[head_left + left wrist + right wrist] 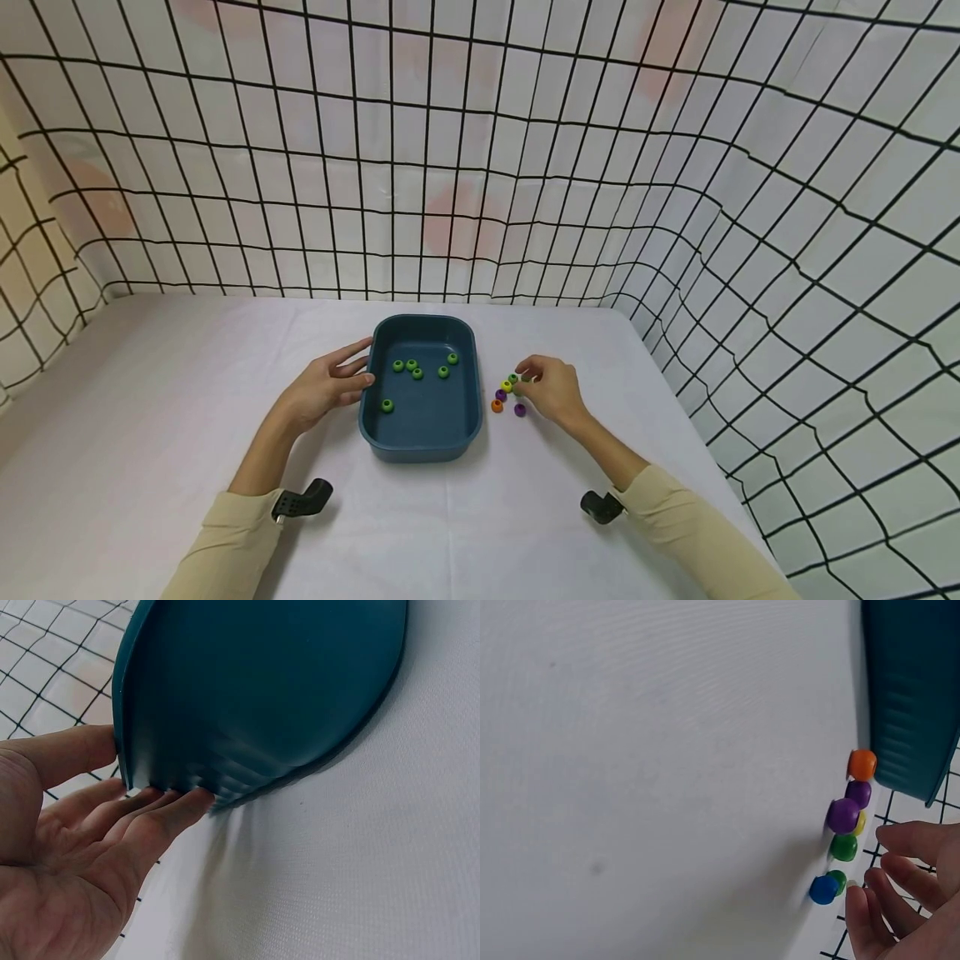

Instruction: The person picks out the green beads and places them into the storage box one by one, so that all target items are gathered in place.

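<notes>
A dark teal tray point(420, 429) stands on the table with several green beads point(417, 373) inside. My left hand point(318, 393) touches its left side: in the left wrist view the thumb meets the rim and fairly straight fingers point(176, 814) lie against the outer wall. Right of the tray, my right hand point(557, 390) hovers over a small group of loose beads, nothing visible in its grasp. An orange bead point(862, 765), two purple beads point(844, 816), a yellow bead point(860, 823), green beads point(844, 847) and a blue bead point(824, 889) lie there. The hand hides the blue one in the head view.
A white cloth point(487, 517) covers the table. Black netting point(442, 179) hangs in front of pale sheeting behind the table and along the right side. Each forearm carries a black wrist camera point(303, 500).
</notes>
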A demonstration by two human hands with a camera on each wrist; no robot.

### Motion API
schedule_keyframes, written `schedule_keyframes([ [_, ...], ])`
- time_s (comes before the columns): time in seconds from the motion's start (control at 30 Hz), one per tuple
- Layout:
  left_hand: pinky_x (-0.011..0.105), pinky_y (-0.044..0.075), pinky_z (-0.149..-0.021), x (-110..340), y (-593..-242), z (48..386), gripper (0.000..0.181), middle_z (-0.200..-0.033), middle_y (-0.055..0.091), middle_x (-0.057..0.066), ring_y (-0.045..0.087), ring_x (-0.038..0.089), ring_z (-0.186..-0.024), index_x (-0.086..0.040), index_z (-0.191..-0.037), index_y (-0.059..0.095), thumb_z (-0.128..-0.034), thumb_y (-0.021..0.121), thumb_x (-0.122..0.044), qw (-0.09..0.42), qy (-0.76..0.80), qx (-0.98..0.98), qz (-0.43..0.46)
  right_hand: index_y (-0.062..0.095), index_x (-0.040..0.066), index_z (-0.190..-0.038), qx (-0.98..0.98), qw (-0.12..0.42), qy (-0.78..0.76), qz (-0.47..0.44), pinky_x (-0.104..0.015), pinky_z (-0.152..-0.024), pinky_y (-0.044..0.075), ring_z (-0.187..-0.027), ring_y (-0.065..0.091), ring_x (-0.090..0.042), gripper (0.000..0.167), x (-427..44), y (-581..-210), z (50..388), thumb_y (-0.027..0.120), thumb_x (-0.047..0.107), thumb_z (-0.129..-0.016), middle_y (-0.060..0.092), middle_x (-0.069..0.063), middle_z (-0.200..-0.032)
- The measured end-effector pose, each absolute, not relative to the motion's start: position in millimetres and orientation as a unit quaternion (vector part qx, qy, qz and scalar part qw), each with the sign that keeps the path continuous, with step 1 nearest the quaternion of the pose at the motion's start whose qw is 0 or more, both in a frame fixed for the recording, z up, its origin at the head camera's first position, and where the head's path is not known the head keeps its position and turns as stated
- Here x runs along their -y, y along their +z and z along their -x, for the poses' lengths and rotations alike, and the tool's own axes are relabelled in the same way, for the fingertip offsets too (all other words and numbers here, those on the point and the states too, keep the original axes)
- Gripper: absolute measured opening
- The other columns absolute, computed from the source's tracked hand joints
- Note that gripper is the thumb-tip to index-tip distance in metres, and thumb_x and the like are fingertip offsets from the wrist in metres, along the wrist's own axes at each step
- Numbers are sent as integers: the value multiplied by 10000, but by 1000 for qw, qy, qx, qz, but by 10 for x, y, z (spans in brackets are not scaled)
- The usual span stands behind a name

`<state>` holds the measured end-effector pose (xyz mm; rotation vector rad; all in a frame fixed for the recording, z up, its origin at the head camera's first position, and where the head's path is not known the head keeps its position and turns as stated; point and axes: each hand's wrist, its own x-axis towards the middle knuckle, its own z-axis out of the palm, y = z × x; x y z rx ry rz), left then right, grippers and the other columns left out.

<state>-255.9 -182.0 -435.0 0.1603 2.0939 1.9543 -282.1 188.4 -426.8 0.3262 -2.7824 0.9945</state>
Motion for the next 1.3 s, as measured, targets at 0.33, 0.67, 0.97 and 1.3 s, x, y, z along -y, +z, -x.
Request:
schedule_keyframes([
  [0.33, 381, 555, -1000, 1813, -4338, 2550, 753, -1633, 285, 218, 448, 398, -1423, -178, -1625, 258, -987, 648, -83, 133, 673, -725, -53, 762, 37, -969, 937, 76, 327, -97, -306, -669, 529, -758, 658, -206, 154, -1901, -4338, 2832, 796, 61, -820, 763, -123, -925],
  [0.67, 395, 538, -1021, 1813, -4335, 2545, 752, -1636, 283, 217, 444, 395, -1427, -179, -1626, 254, -990, 645, -87, 133, 674, -725, -56, 762, 45, -968, 939, 57, 330, -82, -446, -835, 543, -926, 687, -280, 198, -1891, -4368, 2840, 763, 36, -770, 767, -118, -952],
  [0.97, 390, 538, -1020, 1815, -4338, 2543, 752, -1635, 283, 223, 444, 394, -1427, -183, -1625, 259, -988, 650, -92, 133, 675, -724, -53, 758, 46, -958, 939, 56, 327, -87, -459, -864, 539, -958, 686, -291, 178, -1891, -4378, 2831, 775, 44, -781, 772, -112, -936],
  [1.3, 397, 527, -1034, 1816, -4318, 2521, 755, -1642, 275, 217, 437, 387, -1435, -191, -1624, 262, -986, 657, -107, 135, 673, -725, -53, 754, 49, -942, 940, 61, 323, -93, -434, -837, 545, -929, 689, -281, 162, -1892, -4413, 2839, 777, 48, -782, 771, -111, -929],
])
